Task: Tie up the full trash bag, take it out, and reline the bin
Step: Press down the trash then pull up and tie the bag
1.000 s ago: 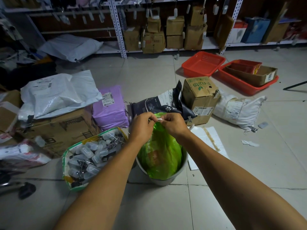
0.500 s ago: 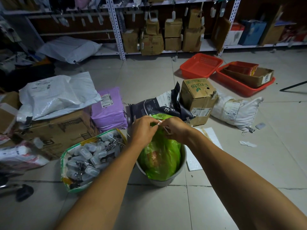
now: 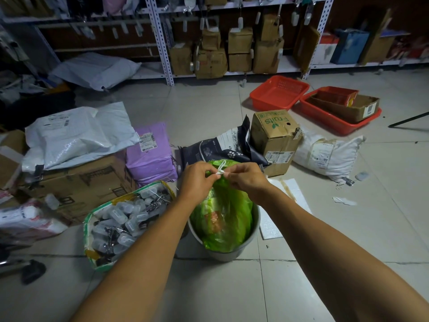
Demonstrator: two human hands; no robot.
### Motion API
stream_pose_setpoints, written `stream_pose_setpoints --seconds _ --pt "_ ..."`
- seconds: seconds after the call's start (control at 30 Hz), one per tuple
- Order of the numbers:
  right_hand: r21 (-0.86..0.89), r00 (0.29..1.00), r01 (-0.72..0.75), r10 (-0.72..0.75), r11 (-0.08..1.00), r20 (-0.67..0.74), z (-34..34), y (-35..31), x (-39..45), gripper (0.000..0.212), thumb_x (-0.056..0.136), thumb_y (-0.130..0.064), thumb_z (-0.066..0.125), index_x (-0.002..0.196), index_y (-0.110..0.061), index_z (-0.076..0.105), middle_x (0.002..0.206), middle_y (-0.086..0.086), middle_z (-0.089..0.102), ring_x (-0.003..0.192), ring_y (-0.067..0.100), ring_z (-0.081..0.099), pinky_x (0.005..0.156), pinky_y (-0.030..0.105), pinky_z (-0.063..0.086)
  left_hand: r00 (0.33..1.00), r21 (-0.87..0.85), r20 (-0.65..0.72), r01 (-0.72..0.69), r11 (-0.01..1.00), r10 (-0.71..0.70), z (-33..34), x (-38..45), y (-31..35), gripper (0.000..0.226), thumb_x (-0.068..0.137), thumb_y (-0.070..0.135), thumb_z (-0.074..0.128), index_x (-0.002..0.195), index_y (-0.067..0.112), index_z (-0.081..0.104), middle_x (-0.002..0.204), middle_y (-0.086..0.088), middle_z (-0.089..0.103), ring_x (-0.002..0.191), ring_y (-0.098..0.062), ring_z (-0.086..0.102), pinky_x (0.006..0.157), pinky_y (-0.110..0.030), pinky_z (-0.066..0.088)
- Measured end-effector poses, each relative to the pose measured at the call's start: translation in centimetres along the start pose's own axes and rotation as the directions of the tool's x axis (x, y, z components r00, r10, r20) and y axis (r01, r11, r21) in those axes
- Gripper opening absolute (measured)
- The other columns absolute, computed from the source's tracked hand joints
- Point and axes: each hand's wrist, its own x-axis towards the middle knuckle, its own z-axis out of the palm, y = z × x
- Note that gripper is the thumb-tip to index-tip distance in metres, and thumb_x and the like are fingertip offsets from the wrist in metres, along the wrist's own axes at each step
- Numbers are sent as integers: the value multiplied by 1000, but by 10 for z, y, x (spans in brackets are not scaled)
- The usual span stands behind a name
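A person's left hand (image 3: 197, 177) and right hand (image 3: 246, 178) pinch a white drawstring (image 3: 220, 171) atop a translucent green plastic trash bag (image 3: 222, 217) inside a round grey bin (image 3: 251, 240) on the tiled floor (image 3: 209, 287).

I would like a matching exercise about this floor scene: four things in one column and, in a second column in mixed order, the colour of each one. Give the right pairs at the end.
Things:
1. trash bag in the bin
2. drawstring pinched by the left hand and the right hand
3. parcel beside the large cardboard box
4. empty basket near the shelves

Colours:
A. white
B. red
C. green
D. purple

Pairs: 1-C, 2-A, 3-D, 4-B
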Motion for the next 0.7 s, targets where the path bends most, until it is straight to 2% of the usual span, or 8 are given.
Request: stream_pose_setpoints --seconds 0.07,0.17,0.27,0.4,0.5,0.7 --pt "-43 998 29 -31 999 -46 -2 5 1 6 85 1 68 90 5 69 65 8 58 59 15 54 56 23 50 1000 -3 -21 5 1000 -5 1 -1 -2 9 80 22 78 88 19 78 93 3 69 80 -15 64 76 -39 56" --pt "-128 992 61 -74 990 -101 -7 12 2 2 84 -3 71 85 -1 71 63 7 58 56 15 52 55 24 49 999 6 -43 27 1000 -27 0 -3 -5 9 80 21 78 88 16 78 93 0 68 79 -15 63 76 -35 54" --pt "-231 982 70 -108 970 -158 -11 20 7 11 85 -10 72 74 -12 70 63 6 61 58 18 56 61 37 55 996 34 -57 67 997 -65 -1 -5 -6 10 82 24 76 89 17 77 94 0 68 79 -16 61 75 -32 51" --pt "-331 968 38 -117 943 -222 -20 29 11 16 80 -18 73 67 -10 70 61 8 65 57 20 60 66 53 57 989 43 -85 124 991 -121 -4 -7 -8 11 83 26 75 88 17 77 94 0 70 78 -17 62 75 -31 51" --pt "-392 962 39 -141 919 -234 -25 34 14 16 78 -26 68 67 -15 70 65 7 71 64 25 68 70 55 58 989 41 -74 133 990 -130 -3 -8 -9 10 83 26 75 88 17 77 93 0 69 78 -16 62 75 -30 51" --pt "-480 935 19 -186 877 -303 -31 33 13 18 81 -20 66 64 -15 69 63 -1 66 73 28 69 74 52 58 980 54 -78 189 981 -184 -3 -7 -10 7 84 27 74 80 22 73 102 -3 70 94 -27 65 81 -36 52"
